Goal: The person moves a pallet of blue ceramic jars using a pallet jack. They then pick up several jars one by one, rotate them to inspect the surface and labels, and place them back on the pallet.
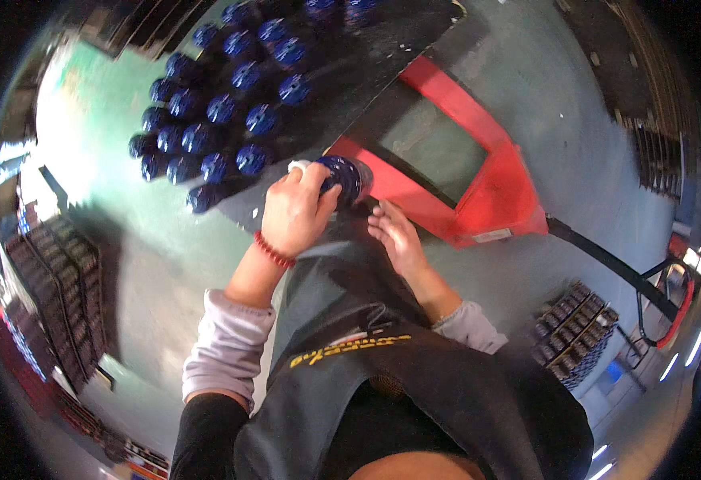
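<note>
My left hand point(293, 210), with a red beaded bracelet at the wrist, is closed round a glossy dark-blue round vessel point(341, 179). Its exact kind cannot be made out. Something small and white point(298, 166) shows by the fingers of that hand. Just right of the vessel, my right hand point(396, 237) is held with its fingers apart and nothing in them. Beyond my hands, several similar blue round pieces point(221, 108) stand in loose rows on a dark board point(330, 88).
A red pallet truck point(498, 196) stands at the right, its forks toward the board and its black handle point(614, 268) reaching right. Stacked racks of small dark items stand at the left point(54, 288) and lower right point(576, 332). A dark apron point(342, 320) covers my front.
</note>
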`<state>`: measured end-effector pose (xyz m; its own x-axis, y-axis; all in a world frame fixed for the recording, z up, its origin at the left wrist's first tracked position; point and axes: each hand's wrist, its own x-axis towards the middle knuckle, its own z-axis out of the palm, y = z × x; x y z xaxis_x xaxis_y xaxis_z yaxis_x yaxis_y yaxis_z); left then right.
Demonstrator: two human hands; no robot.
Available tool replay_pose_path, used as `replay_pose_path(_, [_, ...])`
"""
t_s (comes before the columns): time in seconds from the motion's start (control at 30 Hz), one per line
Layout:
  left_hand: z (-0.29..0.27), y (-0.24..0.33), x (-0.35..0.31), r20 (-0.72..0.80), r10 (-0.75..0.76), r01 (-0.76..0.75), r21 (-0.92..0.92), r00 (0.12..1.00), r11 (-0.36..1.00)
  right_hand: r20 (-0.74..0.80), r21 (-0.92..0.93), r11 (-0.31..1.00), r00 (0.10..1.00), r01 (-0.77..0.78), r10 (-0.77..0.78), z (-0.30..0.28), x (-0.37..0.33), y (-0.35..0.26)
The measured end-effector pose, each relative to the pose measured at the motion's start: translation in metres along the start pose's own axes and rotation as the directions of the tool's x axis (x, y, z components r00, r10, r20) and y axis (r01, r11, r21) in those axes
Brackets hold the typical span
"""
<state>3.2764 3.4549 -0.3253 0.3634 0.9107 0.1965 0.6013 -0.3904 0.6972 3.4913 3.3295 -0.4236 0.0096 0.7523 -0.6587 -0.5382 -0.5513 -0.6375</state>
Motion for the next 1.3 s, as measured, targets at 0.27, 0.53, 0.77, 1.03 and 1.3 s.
replay_pose_path(0.27, [0.195,-0.066,0.203,0.198,-0.09,0.027,0.302,0.976,0.953,-0.315,-0.117,0.983,0.944,-0.143,0.1,-0.157,-0.03,-0.024])
replay_pose_path(0.53, [0.299,-0.127,0.31,0.268,-0.17,0.018,0.49,0.948,0.871,-0.524,0.104,0.982,0.83,-0.159,0.19,-0.221,-0.048,0.018])
replay_pose_path(0.77, [0.325,-0.153,0.333,0.292,-0.296,0.099,0.539,0.909,0.836,-0.488,0.142,0.96,0.827,-0.24,0.279,-0.196,-0.04,0.043])
replay_pose_path(1.03, [0.261,-0.122,0.308,0.358,-0.44,0.222,0.512,0.823,0.83,-0.487,0.025,0.956,0.832,-0.291,0.266,-0.165,-0.014,0.011])
replay_pose_path(1.3, [0.123,-0.12,0.135,0.398,-0.484,0.437,0.208,0.78,0.875,-0.258,-0.237,0.924,0.936,-0.301,0.239,-0.117,0.049,-0.025])
